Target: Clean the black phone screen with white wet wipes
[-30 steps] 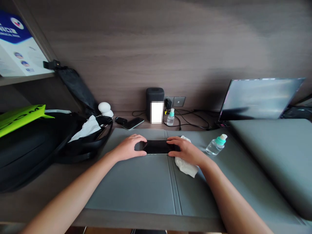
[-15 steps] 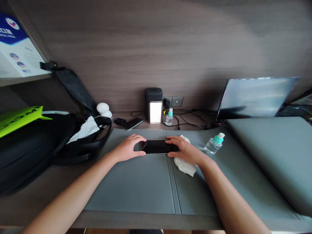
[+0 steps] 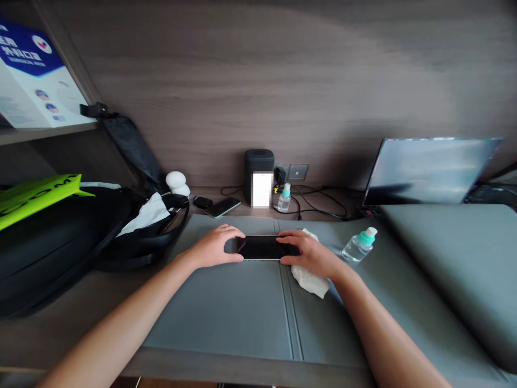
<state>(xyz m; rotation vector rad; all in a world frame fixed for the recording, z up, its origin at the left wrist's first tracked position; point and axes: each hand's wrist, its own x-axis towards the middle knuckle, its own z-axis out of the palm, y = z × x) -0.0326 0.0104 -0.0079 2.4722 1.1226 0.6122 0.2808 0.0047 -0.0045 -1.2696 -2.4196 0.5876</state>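
A smartphone with a dark screen lies sideways over the grey desk mat. My left hand grips its left end, thumb on the near edge and fingers on the far edge. At the opposite end my right hand holds it the same way. Beneath and beside the right hand is a crumpled white tissue, partly covered by it. A clear bottle with a turquoise collar lies tilted on the mat, right of that hand.
Along the back are a second phone, a black speaker, a small bottle and cables. A black bag fills the left side. At right stand a monitor and a grey padded block.
The whole view has shifted slightly, so things appear a little lower and to the right. Both hands keep their hold on the phone.
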